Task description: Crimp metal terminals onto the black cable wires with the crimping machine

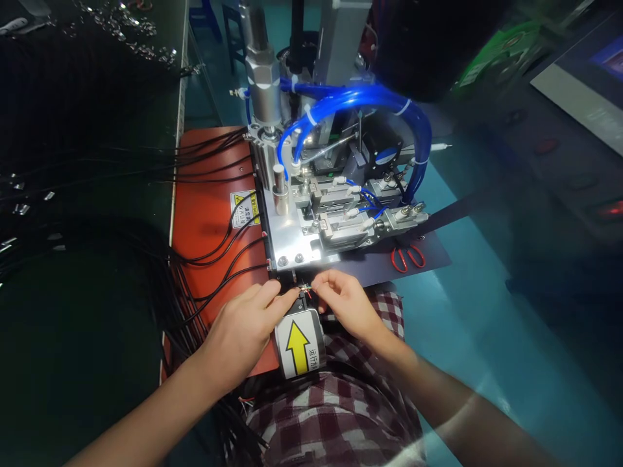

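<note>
Above teal flooring point(452, 331), thin wires point(306, 288) lie between left fingers point(284, 303) and right fingers point(327, 283).

A factory workshop is suggested; at mid-frame, a metal machine point(287, 241) is fitted with pneumatic cylinders point(345, 231) and looped blue air hoses point(360, 98); a warning label point(243, 209) is stuck to the orange plate point(207, 217) left of centre; black cables point(183, 311) are bunched along the left side; red-handled scissors point(409, 253) are seen right of centre; a blue stool point(203, 16) is set on the teal floor point(452, 324) at upper left.
</note>
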`<state>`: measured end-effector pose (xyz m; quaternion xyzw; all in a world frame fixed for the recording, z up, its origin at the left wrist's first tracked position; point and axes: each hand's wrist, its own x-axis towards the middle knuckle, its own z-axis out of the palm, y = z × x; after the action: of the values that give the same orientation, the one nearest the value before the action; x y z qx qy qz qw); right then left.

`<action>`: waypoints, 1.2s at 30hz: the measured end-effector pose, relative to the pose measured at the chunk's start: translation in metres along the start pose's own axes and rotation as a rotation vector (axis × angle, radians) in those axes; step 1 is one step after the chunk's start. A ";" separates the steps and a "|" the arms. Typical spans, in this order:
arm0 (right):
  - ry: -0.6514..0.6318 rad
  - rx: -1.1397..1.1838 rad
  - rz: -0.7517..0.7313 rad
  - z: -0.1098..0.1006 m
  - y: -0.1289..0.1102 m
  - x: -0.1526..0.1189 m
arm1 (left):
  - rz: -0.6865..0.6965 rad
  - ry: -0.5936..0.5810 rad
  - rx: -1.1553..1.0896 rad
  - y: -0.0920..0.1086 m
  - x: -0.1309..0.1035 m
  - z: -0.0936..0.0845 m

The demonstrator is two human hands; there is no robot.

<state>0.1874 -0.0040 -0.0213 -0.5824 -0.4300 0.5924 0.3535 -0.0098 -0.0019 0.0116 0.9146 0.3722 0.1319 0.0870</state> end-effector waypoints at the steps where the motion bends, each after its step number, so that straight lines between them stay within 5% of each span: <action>1: 0.017 0.010 0.017 -0.002 0.000 0.000 | -0.002 -0.001 0.003 0.000 0.000 0.000; 13: 0.119 -0.295 -0.133 0.013 -0.014 -0.003 | -0.035 -0.016 0.006 0.001 0.000 0.000; 27: 0.130 0.022 -0.128 0.016 -0.007 -0.004 | -0.021 0.014 0.008 -0.001 0.000 0.002; 36: 0.063 0.304 0.152 0.012 -0.005 -0.001 | -0.001 -0.003 0.017 -0.001 0.001 -0.003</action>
<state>0.1750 -0.0044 -0.0166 -0.5712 -0.2788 0.6572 0.4051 -0.0102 0.0000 0.0142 0.9153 0.3736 0.1274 0.0800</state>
